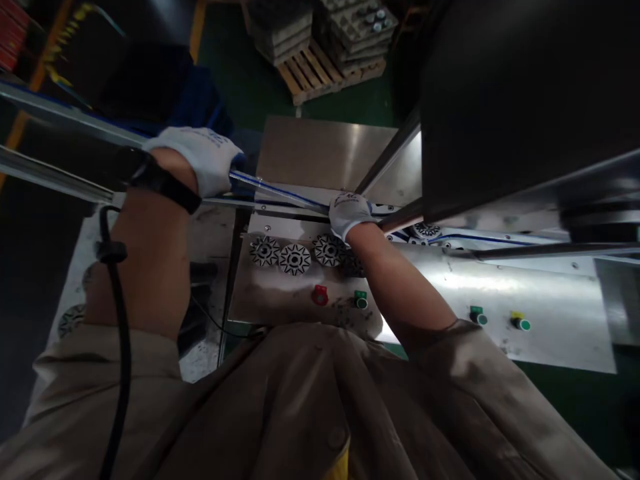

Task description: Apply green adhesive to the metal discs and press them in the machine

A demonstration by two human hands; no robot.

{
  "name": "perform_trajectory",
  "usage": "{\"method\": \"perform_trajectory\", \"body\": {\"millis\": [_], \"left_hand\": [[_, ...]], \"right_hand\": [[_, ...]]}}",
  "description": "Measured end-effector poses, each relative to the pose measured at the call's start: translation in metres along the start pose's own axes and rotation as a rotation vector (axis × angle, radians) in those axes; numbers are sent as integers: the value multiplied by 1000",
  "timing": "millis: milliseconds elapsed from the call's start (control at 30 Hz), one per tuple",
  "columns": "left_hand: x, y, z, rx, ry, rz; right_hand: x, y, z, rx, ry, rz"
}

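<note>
The left hand (200, 157), in a white glove with blue at the fingertips, was on one end of the visible stretch of a long, pale strip (280, 193) edged in blue, while the right hand (347, 212), gloved in white too, was at the other end of that stretch. The strip slanted slightly downward from left to right between the two hands, which were well apart from each other, above the far edge of a metal counter (435, 283). The left hand looked curled over the strip, but its fingers were hidden underneath, and those of the right hand could not be made out either, so how tightly each hand gripped could not be told. A black watch (159, 180) circled the left wrist. On the counter, nearer the body than the strip, lay round metal discs (295, 259) with a star-like pattern; one was partly covered by the right forearm. Closer still to the body were a red button (320, 295) and a green button (361, 301), with two more buttons (523, 325) farther right, one below a yellow label. A black cable (123, 333) hung down in front of the left forearm, and the sleeves (115, 360) were brown. Beyond the counter, on a green floor (370, 107), stood a wooden pallet (313, 70) bearing stacks of trays (285, 45). A large dark panel (520, 100) filled the upper right.
</note>
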State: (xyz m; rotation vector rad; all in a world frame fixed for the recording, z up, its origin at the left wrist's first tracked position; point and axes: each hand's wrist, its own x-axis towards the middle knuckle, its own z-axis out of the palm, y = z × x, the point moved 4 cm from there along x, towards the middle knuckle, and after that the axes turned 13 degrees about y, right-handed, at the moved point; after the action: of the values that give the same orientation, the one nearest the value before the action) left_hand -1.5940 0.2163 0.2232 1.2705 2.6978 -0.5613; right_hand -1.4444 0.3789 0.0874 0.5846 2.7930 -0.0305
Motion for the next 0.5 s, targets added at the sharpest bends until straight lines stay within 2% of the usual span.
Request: {"method": "perform_trajectory", "body": {"millis": [233, 367, 500], "left_hand": [[7, 9, 27, -78, -52, 3], [7, 7, 39, -154, -89, -20], [6, 4, 43, -135, -134, -11]], "right_hand": [[14, 1, 28, 1, -60, 32], [16, 0, 29, 12, -47, -16], [13, -2, 27, 20, -58, -50]]}}
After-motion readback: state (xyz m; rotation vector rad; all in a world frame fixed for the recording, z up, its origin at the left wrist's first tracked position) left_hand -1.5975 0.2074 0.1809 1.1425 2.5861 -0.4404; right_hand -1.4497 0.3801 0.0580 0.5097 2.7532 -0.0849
